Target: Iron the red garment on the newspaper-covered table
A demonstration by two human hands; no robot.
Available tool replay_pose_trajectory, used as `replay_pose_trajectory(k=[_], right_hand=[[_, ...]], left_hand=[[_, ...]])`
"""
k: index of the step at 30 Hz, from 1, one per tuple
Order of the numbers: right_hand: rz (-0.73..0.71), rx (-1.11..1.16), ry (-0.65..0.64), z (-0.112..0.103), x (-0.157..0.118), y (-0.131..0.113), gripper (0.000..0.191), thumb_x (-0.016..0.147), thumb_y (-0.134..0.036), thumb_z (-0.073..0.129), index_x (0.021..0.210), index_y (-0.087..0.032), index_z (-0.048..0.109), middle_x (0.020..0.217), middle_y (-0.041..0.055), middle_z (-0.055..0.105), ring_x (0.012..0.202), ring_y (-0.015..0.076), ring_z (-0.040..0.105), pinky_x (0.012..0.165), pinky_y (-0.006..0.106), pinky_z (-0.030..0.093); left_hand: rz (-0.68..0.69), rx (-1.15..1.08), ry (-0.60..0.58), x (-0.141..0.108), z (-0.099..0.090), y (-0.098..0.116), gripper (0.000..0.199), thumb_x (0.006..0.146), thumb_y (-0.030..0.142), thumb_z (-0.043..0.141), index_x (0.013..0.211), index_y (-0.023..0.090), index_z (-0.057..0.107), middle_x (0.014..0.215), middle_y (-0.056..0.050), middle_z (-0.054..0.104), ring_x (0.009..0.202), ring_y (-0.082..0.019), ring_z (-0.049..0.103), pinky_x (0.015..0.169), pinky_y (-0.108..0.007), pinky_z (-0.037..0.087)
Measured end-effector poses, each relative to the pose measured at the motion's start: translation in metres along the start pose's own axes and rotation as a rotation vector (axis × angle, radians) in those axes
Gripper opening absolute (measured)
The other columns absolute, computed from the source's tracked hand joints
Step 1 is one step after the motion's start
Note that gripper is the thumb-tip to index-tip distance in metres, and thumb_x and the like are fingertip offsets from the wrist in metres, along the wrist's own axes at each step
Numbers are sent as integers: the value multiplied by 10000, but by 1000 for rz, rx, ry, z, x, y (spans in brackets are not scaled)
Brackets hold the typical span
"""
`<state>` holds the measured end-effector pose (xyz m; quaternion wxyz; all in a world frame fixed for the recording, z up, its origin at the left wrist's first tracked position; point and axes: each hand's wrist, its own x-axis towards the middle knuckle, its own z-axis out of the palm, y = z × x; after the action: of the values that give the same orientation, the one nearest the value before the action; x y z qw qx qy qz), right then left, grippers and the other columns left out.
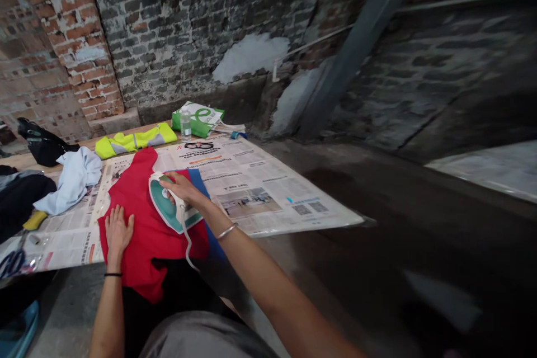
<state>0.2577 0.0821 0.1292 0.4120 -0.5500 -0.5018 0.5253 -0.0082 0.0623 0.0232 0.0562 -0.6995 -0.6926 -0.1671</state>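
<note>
A right hand [180, 189] closes firmly over the handle of a teal-and-white steam iron [168, 207], which rests on a red garment [157, 249] laid over newspaper sheets [255, 193]. The iron's white cord [187, 246] drops from its rear, just beside the wrist side of the grip, and curves down across the cloth. The right arm reaches forward from the lower right, a metal bangle [227, 231] on its wrist. To the left of the iron, the left hand [118, 232] lies open and flat on the red fabric, fingers spread, pinning the cloth, a black band [113, 274] at its wrist. Good pressing appears to depend on this pose: one palm keeps the fabric taut while the other steers the iron, with the cord kept from dragging over the smoothed area. Whether the soleplate sits fully flat cannot be told from this angle. A blue cloth [212, 240] shows past the iron, under the red. Farther beyond the grip lie eyeglasses [198, 145], a plastic water bottle [185, 125], a green-and-white bag [197, 120] and a folded hi-vis vest [134, 141]. Left of the hands, a pale blue garment [71, 182] lies on the paper, near a black bag [42, 142], against a weathered brick wall [168, 22].
</note>
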Motion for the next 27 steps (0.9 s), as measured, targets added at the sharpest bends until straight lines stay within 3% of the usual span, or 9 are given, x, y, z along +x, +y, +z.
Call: replay_pose_trajectory(k=[4,7,18,27], right_hand=[[3,23,111,8,21,-4,423,1020,-323,673,1390,-173,532,537,-104,533,413,104,535,426,165,419],[-1,-12,119,9,25,-8,371,1045,-266,620,1392,-174,524,532,-106,525,425,105,539,436,162,427],[-48,-55,-152,-11,-27,1,530,1025,-366,677,1475,-151,498,574,-82,574,451,111,540,445,191,426],[-16,-25,-134,-9,-27,-4,490,1040,-280,646,1487,-149,493,558,-87,577,423,103,522,437,189,433]], left_hand=[[13,-6,17,0,1,-1,584,1015,418,438,1473,83,577,1594,-201,526,1524,-318,454,1277,-530,336],[12,-13,34,-1,3,-1,572,1017,422,430,1468,107,587,1589,-189,535,1519,-316,461,1278,-543,328],[15,1,28,-4,1,1,584,1019,419,420,1475,87,575,1601,-184,520,1527,-313,449,1283,-528,323],[21,-12,41,-1,3,-2,583,1016,418,426,1468,84,582,1599,-196,518,1523,-322,454,1280,-546,322]])
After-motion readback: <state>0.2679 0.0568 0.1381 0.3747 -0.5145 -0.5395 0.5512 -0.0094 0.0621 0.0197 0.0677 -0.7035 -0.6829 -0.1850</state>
